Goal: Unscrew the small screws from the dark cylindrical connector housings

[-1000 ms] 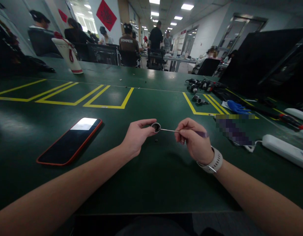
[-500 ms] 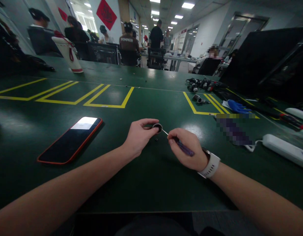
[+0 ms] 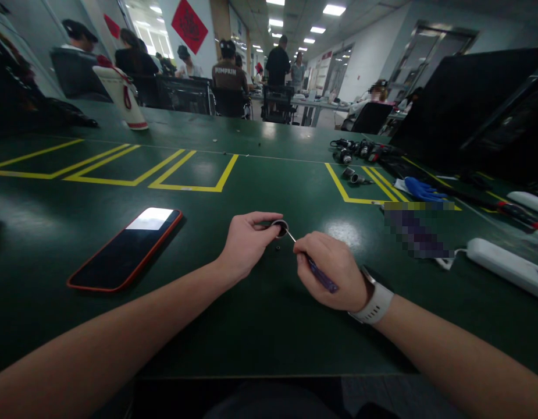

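Note:
My left hand (image 3: 245,241) pinches a small round black part with a metal rim (image 3: 280,227) just above the green table (image 3: 269,326). My right hand (image 3: 332,270) is closed round a thin screwdriver with a purple handle (image 3: 321,276). Its metal tip touches the round part. A tiny dark piece (image 3: 278,248), maybe a screw, lies on the table just below the part. A pale watch sits on my right wrist.
A phone in a red case (image 3: 124,247) lies to the left. A white power strip (image 3: 506,267), a blue glove (image 3: 423,189) and several small black parts (image 3: 358,151) are at the right. A white bag (image 3: 120,96) stands at the back left. Several people sit beyond.
My right hand has drawn back towards me and turned, so the screwdriver now points up and away at the round part instead of lying level. The left hand has stayed put.

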`<state>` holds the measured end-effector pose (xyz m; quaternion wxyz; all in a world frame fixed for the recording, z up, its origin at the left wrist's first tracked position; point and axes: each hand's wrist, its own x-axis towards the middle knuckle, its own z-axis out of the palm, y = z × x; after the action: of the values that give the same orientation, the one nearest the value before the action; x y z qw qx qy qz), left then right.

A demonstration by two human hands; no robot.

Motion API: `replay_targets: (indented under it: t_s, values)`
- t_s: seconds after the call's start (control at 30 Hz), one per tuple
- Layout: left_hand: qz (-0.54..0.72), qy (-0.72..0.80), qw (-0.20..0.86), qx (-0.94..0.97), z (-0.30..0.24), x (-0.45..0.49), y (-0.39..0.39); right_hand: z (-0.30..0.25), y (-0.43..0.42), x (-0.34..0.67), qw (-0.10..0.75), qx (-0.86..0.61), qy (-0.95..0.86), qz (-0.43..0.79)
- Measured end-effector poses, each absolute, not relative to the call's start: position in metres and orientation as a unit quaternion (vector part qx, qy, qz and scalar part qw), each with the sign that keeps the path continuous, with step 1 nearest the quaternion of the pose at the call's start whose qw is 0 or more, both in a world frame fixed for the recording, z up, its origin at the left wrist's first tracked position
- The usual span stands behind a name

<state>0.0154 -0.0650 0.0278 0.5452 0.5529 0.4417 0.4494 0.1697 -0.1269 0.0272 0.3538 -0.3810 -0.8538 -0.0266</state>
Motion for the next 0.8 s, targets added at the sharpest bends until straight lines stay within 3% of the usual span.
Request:
replay_targets:
  t_s: [0.2, 0.8]
  values:
    - [0.454, 0.452, 0.539, 0.547, 0.0299, 0.0163, -0.0662, 0.0272, -0.1270, 0.1685, 0.310, -0.390, -0.867, -0.019]
    - [0.454, 0.452, 0.532, 0.554, 0.0294, 0.0190, -0.0651, 0.0239, -0.1281, 0.1666, 0.326, -0.389, -0.861, -0.022]
